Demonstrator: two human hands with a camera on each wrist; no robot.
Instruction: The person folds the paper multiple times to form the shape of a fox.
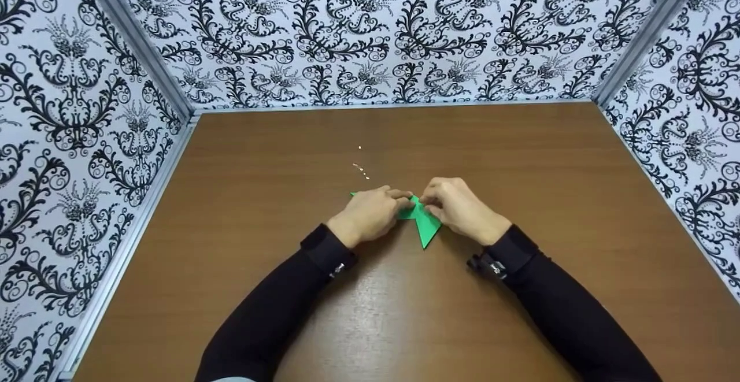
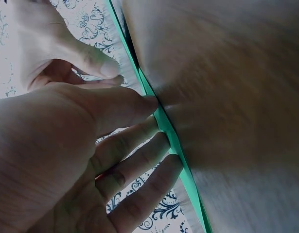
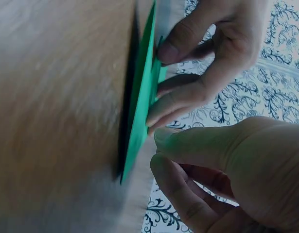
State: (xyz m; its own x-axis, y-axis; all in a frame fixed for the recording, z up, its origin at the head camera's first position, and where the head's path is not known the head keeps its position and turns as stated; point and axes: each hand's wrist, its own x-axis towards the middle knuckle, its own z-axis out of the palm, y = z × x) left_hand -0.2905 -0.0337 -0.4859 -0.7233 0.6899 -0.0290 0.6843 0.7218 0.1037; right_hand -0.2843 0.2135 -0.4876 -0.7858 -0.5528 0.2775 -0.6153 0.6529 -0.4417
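Note:
A folded piece of green paper (image 1: 427, 227) lies on the brown table, partly hidden by the hands. One pointed flap extends toward the person. My left hand (image 1: 373, 211) rests over the left part of the paper. In the left wrist view its thumb and outstretched fingers (image 2: 147, 187) press along the thin green strip (image 2: 161, 119). My right hand (image 1: 459, 208) is at the paper's right edge. Seen from the right wrist, its thumb (image 3: 193, 143) and index finger nearly meet just above the paper (image 3: 139, 116); nothing shows between them.
Small white bits (image 1: 361, 169) lie on the table (image 1: 277, 156) beyond the left hand. Walls with a black-and-white scroll pattern (image 1: 358, 35) stand at the back and both sides, with grey metal strips (image 1: 141, 41) at the corners.

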